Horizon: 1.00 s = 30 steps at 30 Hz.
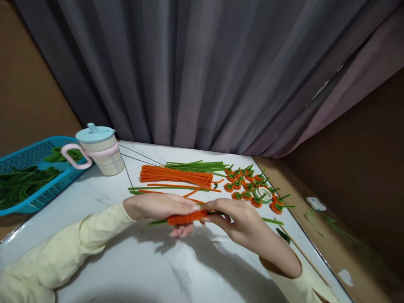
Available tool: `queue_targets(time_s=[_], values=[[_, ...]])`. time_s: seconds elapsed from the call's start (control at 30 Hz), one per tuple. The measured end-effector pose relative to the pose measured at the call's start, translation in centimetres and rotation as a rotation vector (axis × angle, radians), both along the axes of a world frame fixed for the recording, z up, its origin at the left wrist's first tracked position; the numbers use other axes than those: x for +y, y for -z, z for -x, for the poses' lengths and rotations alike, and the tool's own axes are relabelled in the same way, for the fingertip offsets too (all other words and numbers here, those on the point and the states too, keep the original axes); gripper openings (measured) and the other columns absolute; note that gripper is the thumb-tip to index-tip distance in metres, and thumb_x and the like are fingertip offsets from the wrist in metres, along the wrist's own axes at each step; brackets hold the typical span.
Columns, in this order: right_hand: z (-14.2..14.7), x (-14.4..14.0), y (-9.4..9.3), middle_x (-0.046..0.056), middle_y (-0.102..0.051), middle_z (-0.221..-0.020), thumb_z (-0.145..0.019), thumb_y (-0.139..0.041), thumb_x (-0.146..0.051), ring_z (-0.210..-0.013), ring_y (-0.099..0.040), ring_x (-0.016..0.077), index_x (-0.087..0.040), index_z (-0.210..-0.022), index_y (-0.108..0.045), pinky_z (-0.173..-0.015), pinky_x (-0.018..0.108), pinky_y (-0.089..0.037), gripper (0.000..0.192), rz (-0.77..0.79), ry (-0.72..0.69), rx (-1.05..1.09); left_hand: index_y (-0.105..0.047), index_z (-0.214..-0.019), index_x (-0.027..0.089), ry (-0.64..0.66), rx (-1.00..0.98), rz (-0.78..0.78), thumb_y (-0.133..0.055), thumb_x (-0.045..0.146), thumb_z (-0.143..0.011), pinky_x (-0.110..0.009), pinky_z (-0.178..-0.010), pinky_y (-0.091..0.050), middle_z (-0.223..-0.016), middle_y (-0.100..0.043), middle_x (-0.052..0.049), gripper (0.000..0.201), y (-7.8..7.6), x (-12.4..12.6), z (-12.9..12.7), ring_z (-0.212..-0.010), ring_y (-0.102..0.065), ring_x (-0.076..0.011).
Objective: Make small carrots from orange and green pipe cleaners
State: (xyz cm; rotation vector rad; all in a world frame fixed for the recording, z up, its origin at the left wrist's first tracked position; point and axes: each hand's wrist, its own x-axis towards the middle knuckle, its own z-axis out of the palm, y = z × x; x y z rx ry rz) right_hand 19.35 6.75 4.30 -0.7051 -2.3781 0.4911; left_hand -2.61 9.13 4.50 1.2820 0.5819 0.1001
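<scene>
Between my hands, above the white tabletop, is a row of tightly wound orange pipe cleaner (187,217). A green pipe cleaner (157,222) sticks out from its left end. My left hand (168,207) is closed on the orange winding, thumb along its top and fingertips showing below. At the right end, my right hand (235,216) pinches the winding between thumb and fingers. Just beyond lie a bundle of orange pipe cleaners (175,174) and a bundle of green pipe cleaners (198,166). To the right sit several small orange pipe-cleaner pieces with green stems (246,185).
A roll of tape (263,194) rests among the small orange pieces. At the left stand a lidded cup (107,158) with a pink handle and a blue basket (47,198) holding green leafy pieces. A thin stick (304,252) lies near the right table edge. Grey curtains (189,75) hang behind.
</scene>
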Motion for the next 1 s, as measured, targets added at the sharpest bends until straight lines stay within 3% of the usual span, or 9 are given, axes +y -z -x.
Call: queue_targets(time_s=[0.1,0.2,0.33,0.53,0.77,0.87,1.0], values=[[-0.5,0.8,0.4,0.001,-0.068,-0.079,-0.087,-0.057,-0.019,-0.061,-0.061,0.0093,-0.017,-0.090,-0.056,-0.056,0.017,-0.045,0.004,0.019,0.100,-0.042,-0.058,-0.088,0.016,-0.085,-0.046,0.246,-0.048,0.044,-0.089,-0.019,-0.048,-0.029,-0.058,-0.029,0.007,0.029,1.3,-0.2,-0.9,-0.045,-0.020,-0.0065],[-1.8,1.4,0.8,0.002,-0.066,-0.072,-0.086,-0.052,-0.013,-0.058,-0.059,0.0107,-0.017,-0.085,-0.059,-0.055,0.018,-0.043,0.007,-0.014,0.137,-0.124,-0.057,-0.086,0.015,-0.152,-0.057,0.310,-0.049,0.041,-0.089,-0.017,-0.045,-0.025,-0.060,-0.028,0.007,0.028,1.9,0.0,-1.0,-0.047,-0.016,-0.0061],[-2.7,1.8,1.1,0.002,-0.063,-0.063,-0.087,-0.041,-0.007,-0.053,-0.055,0.0104,-0.015,-0.079,-0.062,-0.051,0.019,-0.040,0.024,-0.087,0.098,-0.159,-0.056,-0.086,0.016,-0.166,-0.019,0.315,-0.049,0.048,-0.088,-0.017,-0.040,-0.015,-0.062,-0.027,0.006,0.033,1.9,-0.1,-1.2,-0.047,-0.014,-0.0061],[-2.2,2.1,1.8,0.003,-0.061,-0.062,-0.084,-0.036,-0.002,-0.054,-0.053,0.0115,-0.015,-0.078,-0.063,-0.053,0.020,-0.038,0.030,-0.140,0.091,-0.176,-0.052,-0.084,0.019,-0.215,0.029,0.230,-0.051,0.057,-0.083,-0.018,-0.038,-0.004,-0.060,-0.022,0.007,0.038,1.7,-0.5,-2.2,-0.046,-0.009,-0.0057],[-2.5,2.1,0.5,0.004,-0.064,-0.077,-0.090,-0.041,-0.013,-0.060,-0.056,0.0125,-0.016,-0.095,-0.056,-0.059,0.022,-0.042,0.015,0.059,0.148,-0.205,-0.050,-0.074,0.017,-0.316,0.032,0.247,-0.055,0.047,-0.082,-0.018,-0.037,-0.004,-0.058,-0.023,0.008,0.032,2.3,0.1,-1.9,-0.043,-0.012,-0.0043],[-3.0,1.0,-0.6,0.004,-0.063,-0.078,-0.088,-0.034,-0.005,-0.059,-0.055,0.0113,-0.016,-0.101,-0.054,-0.058,0.021,-0.043,0.026,0.168,0.048,-0.235,-0.045,-0.065,0.016,-0.390,-0.013,0.298,-0.057,0.041,-0.081,-0.017,-0.035,-0.004,-0.056,-0.023,0.009,0.032,2.5,0.9,-1.5,-0.042,-0.011,-0.0034],[-2.7,-0.7,-0.8,0.005,-0.065,-0.090,-0.073,-0.033,0.008,-0.077,-0.060,0.0133,-0.017,-0.113,-0.057,-0.067,0.021,-0.045,0.052,0.149,-0.127,-0.359,-0.039,-0.056,0.016,-0.427,-0.106,0.323,-0.055,0.035,-0.077,-0.015,-0.033,-0.007,-0.051,-0.023,0.009,0.033,2.7,1.5,-1.2,-0.040,-0.010,-0.0029]])
